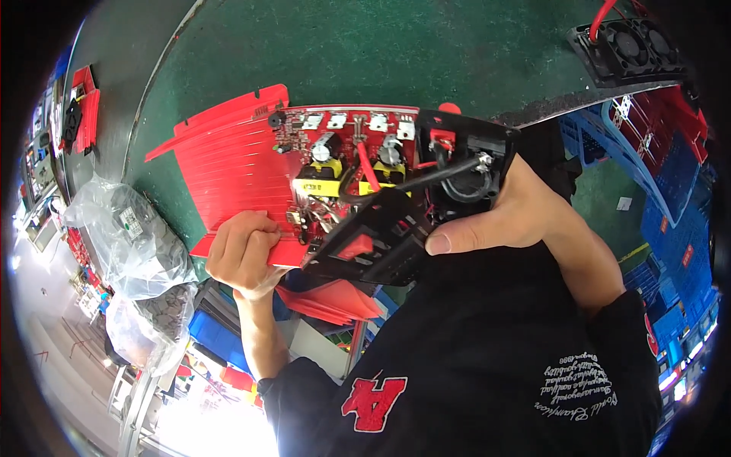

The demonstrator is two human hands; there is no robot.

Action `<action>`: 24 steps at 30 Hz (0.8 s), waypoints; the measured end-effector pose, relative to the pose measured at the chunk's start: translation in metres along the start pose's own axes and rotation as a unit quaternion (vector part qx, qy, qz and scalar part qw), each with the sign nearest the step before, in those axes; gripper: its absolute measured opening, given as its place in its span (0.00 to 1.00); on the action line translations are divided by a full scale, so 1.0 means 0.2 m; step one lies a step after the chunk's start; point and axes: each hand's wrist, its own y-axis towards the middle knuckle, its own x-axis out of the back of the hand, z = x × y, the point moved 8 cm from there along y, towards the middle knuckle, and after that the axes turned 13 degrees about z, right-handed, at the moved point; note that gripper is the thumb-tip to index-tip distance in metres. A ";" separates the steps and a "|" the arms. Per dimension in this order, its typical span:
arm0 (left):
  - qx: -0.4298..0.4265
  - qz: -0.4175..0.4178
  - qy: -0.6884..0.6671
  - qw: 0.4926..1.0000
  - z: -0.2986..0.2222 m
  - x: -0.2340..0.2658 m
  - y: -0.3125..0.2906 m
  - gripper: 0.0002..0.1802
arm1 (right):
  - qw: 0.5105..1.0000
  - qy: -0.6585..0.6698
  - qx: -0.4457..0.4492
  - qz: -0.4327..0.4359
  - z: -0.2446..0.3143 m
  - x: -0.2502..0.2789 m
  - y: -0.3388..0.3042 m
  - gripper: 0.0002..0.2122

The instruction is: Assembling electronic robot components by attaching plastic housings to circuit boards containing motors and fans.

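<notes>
A red ribbed metal housing (236, 171) is held above the bench, with a red circuit board (354, 141) partly inside its right end. On the board sit yellow-wrapped transformers (318, 183), capacitors and a thick red wire. My left hand (245, 251) is curled over the near edge of the housing, its fingers closed on it. At the board's right end is a black end panel (464, 164) with a round fan and thick black cable; my right hand (510, 217) grips it, fingers hidden behind. A second black panel (373, 244) with slots tilts across the near side, beside my right thumb.
A green bench (426, 53) lies beneath. Twin black fans (640, 46) with red wires sit at the far right. Blue crates (670, 206) stand at the right; a clear plastic bag (129, 236) of parts is at the left. Another red housing (85, 110) lies far left.
</notes>
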 end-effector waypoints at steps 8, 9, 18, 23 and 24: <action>0.000 -0.058 0.057 0.997 -0.03 0.06 -0.06 0.44 | 0.998 -0.022 -0.024 -0.063 0.05 -0.10 0.07 0.21; 0.023 -0.101 0.000 0.995 0.01 0.05 -0.13 0.44 | 0.996 -0.011 -0.028 -0.083 0.05 -0.10 0.08 0.19; 0.314 -0.146 -0.080 0.935 0.32 0.06 -0.35 0.31 | 0.993 -0.010 -0.056 -0.102 0.04 -0.17 0.18 0.13; 0.291 -0.215 -0.091 0.928 0.32 0.03 -0.30 0.31 | 0.993 -0.060 -0.086 -0.060 0.09 -0.24 0.41 0.11; 0.294 -0.237 -0.116 0.919 0.33 0.00 -0.27 0.30 | 0.983 -0.134 -0.104 -0.069 0.11 -0.20 0.43 0.10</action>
